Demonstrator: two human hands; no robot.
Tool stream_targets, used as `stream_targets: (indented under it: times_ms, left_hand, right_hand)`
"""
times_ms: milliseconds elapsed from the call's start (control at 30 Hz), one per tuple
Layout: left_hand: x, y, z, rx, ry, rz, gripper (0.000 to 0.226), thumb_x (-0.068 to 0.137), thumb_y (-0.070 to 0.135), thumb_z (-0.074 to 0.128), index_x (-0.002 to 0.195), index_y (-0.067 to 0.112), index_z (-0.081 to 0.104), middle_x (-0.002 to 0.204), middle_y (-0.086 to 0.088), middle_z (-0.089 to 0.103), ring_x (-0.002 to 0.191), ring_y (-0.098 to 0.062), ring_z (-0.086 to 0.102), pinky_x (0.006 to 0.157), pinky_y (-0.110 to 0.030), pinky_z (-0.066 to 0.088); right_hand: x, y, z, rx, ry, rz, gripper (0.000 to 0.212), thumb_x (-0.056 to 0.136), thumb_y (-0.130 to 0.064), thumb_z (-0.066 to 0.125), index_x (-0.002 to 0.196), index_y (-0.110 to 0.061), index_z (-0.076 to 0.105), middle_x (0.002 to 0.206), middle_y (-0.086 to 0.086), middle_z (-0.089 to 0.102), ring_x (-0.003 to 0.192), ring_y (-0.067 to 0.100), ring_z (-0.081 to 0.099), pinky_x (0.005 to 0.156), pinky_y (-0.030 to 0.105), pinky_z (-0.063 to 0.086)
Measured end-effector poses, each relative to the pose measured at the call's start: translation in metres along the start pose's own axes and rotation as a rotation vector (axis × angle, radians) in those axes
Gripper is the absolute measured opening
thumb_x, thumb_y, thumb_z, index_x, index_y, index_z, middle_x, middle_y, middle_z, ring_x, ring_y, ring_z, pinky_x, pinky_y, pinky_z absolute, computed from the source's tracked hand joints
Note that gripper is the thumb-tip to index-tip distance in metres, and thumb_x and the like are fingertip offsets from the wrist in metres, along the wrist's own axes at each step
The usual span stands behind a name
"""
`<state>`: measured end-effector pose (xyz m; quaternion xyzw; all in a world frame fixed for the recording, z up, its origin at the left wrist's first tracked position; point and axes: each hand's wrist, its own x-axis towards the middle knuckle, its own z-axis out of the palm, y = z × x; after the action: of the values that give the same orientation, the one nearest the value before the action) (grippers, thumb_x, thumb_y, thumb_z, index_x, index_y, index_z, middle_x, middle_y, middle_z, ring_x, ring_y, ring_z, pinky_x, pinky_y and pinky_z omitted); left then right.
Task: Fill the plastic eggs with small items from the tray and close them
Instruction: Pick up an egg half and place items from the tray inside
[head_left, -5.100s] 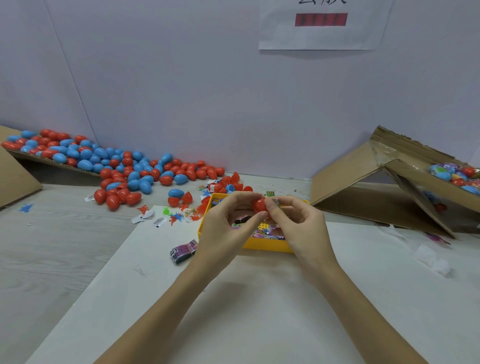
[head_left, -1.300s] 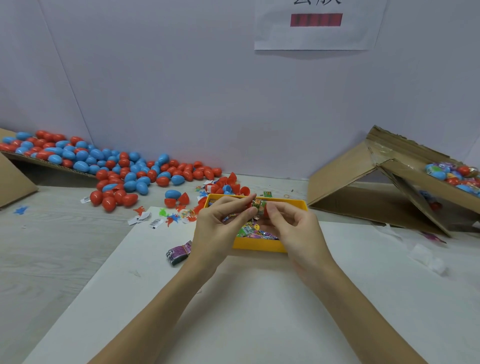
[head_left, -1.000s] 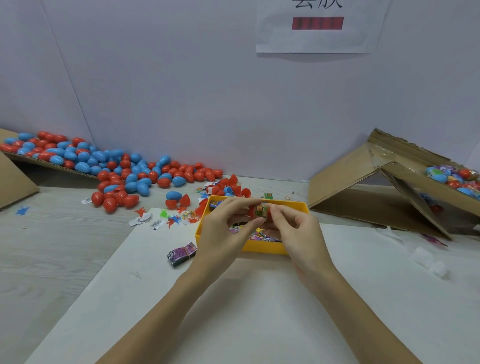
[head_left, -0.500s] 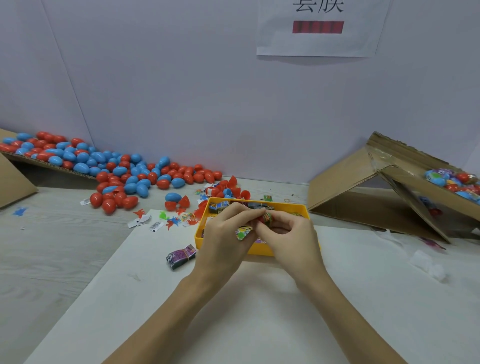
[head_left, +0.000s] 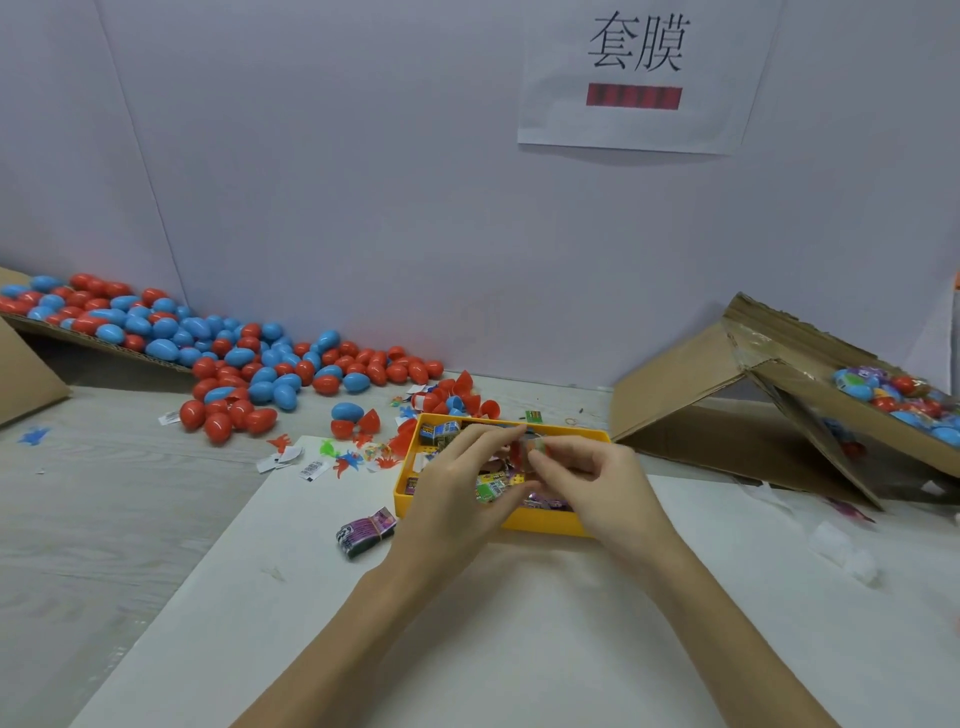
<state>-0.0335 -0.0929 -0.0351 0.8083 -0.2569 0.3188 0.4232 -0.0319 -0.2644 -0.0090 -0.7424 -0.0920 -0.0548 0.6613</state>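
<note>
Both my hands meet over the yellow tray (head_left: 540, 521) of small wrapped items. My left hand (head_left: 457, 493) holds a red egg half (head_left: 517, 457), mostly hidden by my fingers. My right hand (head_left: 587, 478) pinches a small wrapped item (head_left: 535, 446) at the mouth of that half. Loose packets such as a green one (head_left: 491, 489) lie in the tray under my hands. A heap of closed red and blue eggs (head_left: 228, 353) lies at the back left, with open red halves (head_left: 462, 395) just behind the tray.
A purple bundle of packets (head_left: 366, 531) lies left of the tray on the white mat (head_left: 467, 649). Small toys and paper labels (head_left: 332, 460) are scattered beside it. A tipped cardboard box (head_left: 769, 395) at the right holds filled eggs (head_left: 893, 395). Cardboard stands at the far left.
Earlier my hands held a closed red egg; now it is open and my right fingers push a small item into the half. Both hands stay over the tray.
</note>
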Motion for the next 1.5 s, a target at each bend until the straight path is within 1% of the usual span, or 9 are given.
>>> stream_targets:
  times_ms: [67, 267, 500, 667, 867, 1000, 1100, 1200, 1500]
  left_hand:
    - [0.000, 0.001, 0.001, 0.054, -0.001, -0.011, 0.046, 0.091, 0.032, 0.074, 0.132, 0.012, 0.065, 0.124, 0.004, 0.064, 0.111, -0.006, 0.060, 0.095, -0.018, 0.050]
    - [-0.001, -0.014, 0.003, 0.204, -0.043, -0.032, 0.019, 0.092, 0.018, 0.076, 0.109, 0.010, 0.076, 0.112, -0.003, 0.066, 0.110, -0.020, 0.060, 0.090, -0.032, 0.054]
    - [-0.001, -0.018, 0.003, 0.253, -0.099, -0.062, 0.019, 0.091, 0.020, 0.077, 0.108, 0.012, 0.077, 0.112, -0.003, 0.067, 0.111, -0.020, 0.058, 0.088, -0.035, 0.054]
    - [-0.001, -0.013, -0.001, 0.329, -0.110, -0.077, 0.027, 0.091, 0.030, 0.077, 0.113, 0.016, 0.075, 0.115, 0.000, 0.065, 0.111, -0.018, 0.055, 0.092, -0.037, 0.051]
    - [0.042, -0.052, -0.026, 0.368, 0.189, -0.436, 0.026, 0.100, 0.036, 0.061, 0.116, 0.018, 0.072, 0.118, -0.002, 0.060, 0.116, -0.020, 0.051, 0.092, -0.032, 0.041]
    - [0.073, -0.113, -0.056, 0.858, -0.125, -0.624, 0.034, 0.101, 0.018, 0.052, 0.134, 0.018, 0.062, 0.138, -0.014, 0.052, 0.125, -0.035, 0.049, 0.102, -0.045, 0.044]
    - [0.073, -0.144, -0.070, 0.896, -0.373, -0.687, 0.036, 0.097, 0.012, 0.055, 0.131, 0.017, 0.065, 0.132, -0.013, 0.058, 0.115, -0.030, 0.058, 0.092, -0.039, 0.051]
    - [0.074, -0.152, -0.075, 0.786, -0.326, -0.695, 0.030, 0.094, 0.003, 0.058, 0.120, 0.009, 0.072, 0.119, -0.012, 0.068, 0.096, -0.023, 0.061, 0.076, -0.031, 0.051]
    - [0.062, -0.073, -0.045, 0.375, 0.018, -0.333, 0.031, 0.094, 0.006, 0.070, 0.125, 0.008, 0.067, 0.120, -0.008, 0.068, 0.108, -0.021, 0.062, 0.093, -0.034, 0.055]
  right_hand:
    - [0.017, -0.012, -0.015, 0.089, 0.062, 0.021, 0.015, 0.098, -0.015, 0.067, 0.107, -0.009, 0.077, 0.097, 0.009, 0.080, 0.092, 0.019, 0.076, 0.074, 0.020, 0.059]
    - [0.090, -0.069, -0.113, 1.018, 0.319, 0.122, 0.049, 0.109, -0.034, 0.042, 0.130, 0.009, 0.054, 0.122, 0.024, 0.069, 0.102, 0.025, 0.074, 0.078, 0.026, 0.061]
    - [0.062, -0.012, -0.074, 0.623, 0.103, 0.297, 0.036, 0.109, -0.020, 0.042, 0.119, 0.004, 0.067, 0.100, 0.014, 0.077, 0.086, 0.020, 0.076, 0.069, 0.025, 0.061]
    - [0.031, 0.023, -0.025, 0.153, 0.040, 0.165, 0.030, 0.108, -0.018, 0.048, 0.105, -0.005, 0.076, 0.090, 0.011, 0.079, 0.081, 0.018, 0.076, 0.067, 0.021, 0.060]
    - [0.027, 0.026, -0.024, 0.117, 0.077, 0.089, 0.029, 0.107, -0.017, 0.050, 0.100, -0.008, 0.077, 0.084, 0.010, 0.077, 0.075, 0.016, 0.074, 0.064, 0.018, 0.058]
    - [0.028, 0.025, -0.022, 0.115, 0.065, 0.100, 0.028, 0.107, -0.015, 0.050, 0.099, -0.008, 0.076, 0.082, 0.008, 0.077, 0.074, 0.015, 0.073, 0.065, 0.019, 0.059]
    - [0.028, 0.025, -0.023, 0.125, 0.062, 0.105, 0.028, 0.107, -0.015, 0.050, 0.100, -0.008, 0.076, 0.081, 0.007, 0.077, 0.072, 0.014, 0.073, 0.065, 0.019, 0.059]
    - [0.028, 0.025, -0.023, 0.132, 0.054, 0.100, 0.028, 0.107, -0.015, 0.050, 0.099, -0.008, 0.076, 0.080, 0.007, 0.077, 0.072, 0.013, 0.073, 0.065, 0.019, 0.059]
    - [0.029, 0.027, -0.023, 0.104, 0.035, 0.075, 0.028, 0.107, -0.013, 0.050, 0.098, -0.009, 0.077, 0.078, 0.005, 0.077, 0.071, 0.013, 0.071, 0.065, 0.019, 0.058]
